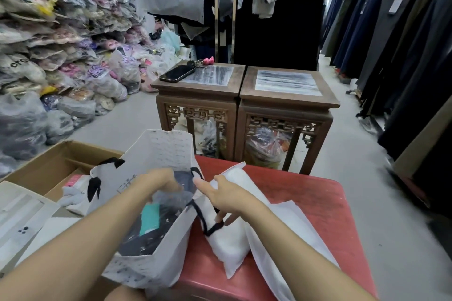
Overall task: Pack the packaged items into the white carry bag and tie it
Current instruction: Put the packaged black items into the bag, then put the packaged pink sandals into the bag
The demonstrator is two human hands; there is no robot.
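Note:
The white carry bag [161,154] with black handles stands open at the left edge of the red table [305,203]. Inside it lies a dark packaged item [146,230] in clear plastic with a teal label. My left hand [156,181] reaches into the bag's mouth, fingers curled on the clear packaging. My right hand [222,195] is at the bag's right rim, index finger stretched toward the mouth while thumb and fingers pinch the black handle [210,227]. A white padded package [230,249] lies on the table under my right wrist.
An open cardboard box [49,171] with more white and pink packages sits at the left. Two carved wooden stands [244,95] are ahead, a phone [177,73] and keys on the left one. Bagged goods pile up at the left; dark clothes hang at the right.

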